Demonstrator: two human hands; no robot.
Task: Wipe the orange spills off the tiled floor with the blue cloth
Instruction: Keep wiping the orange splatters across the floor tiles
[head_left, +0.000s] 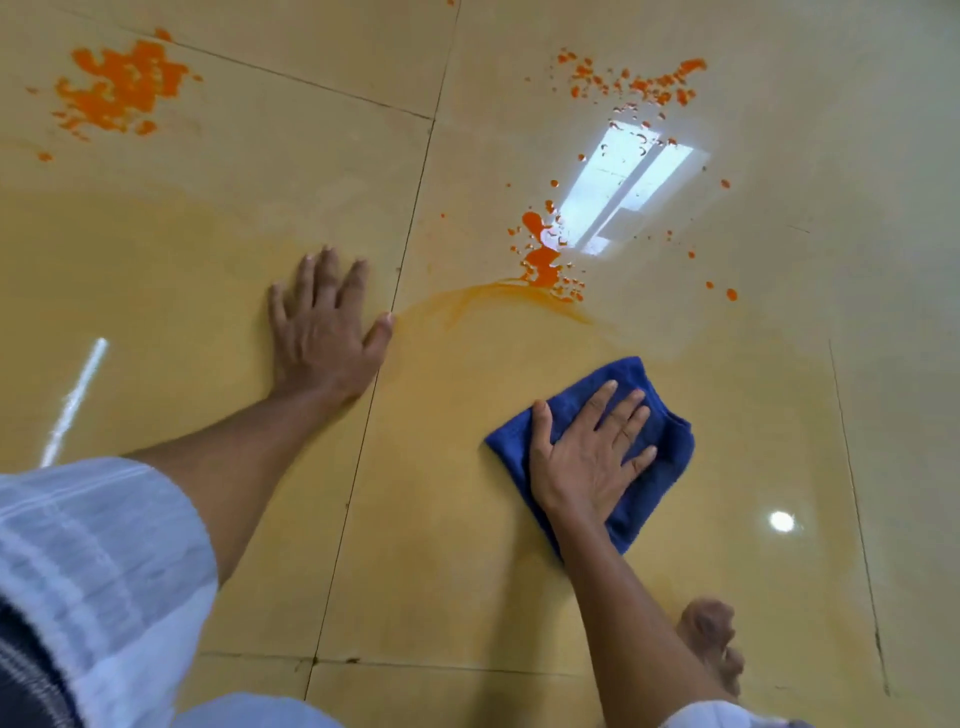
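My right hand (589, 457) presses flat on the folded blue cloth (660, 467), fingers straight and spread, on the glossy beige tiled floor (441, 519). My left hand (324, 325) lies flat on the floor to the left of the cloth, fingers spread, bearing on the tile. An orange spill (543, 257) with scattered drops lies beyond the cloth, and a thin orange smear (467, 299) arcs from it toward my left thumb. A larger orange spill (119, 88) sits at the far left. More orange drops (639, 83) are strewn at the far right.
A bright window reflection (623, 187) glares on the tile beside the middle spill. My bare foot (714, 639) rests on the floor near my right forearm. White sleeve fabric (93, 571) fills the lower left corner. Dark grout lines (363, 431) cross the floor.
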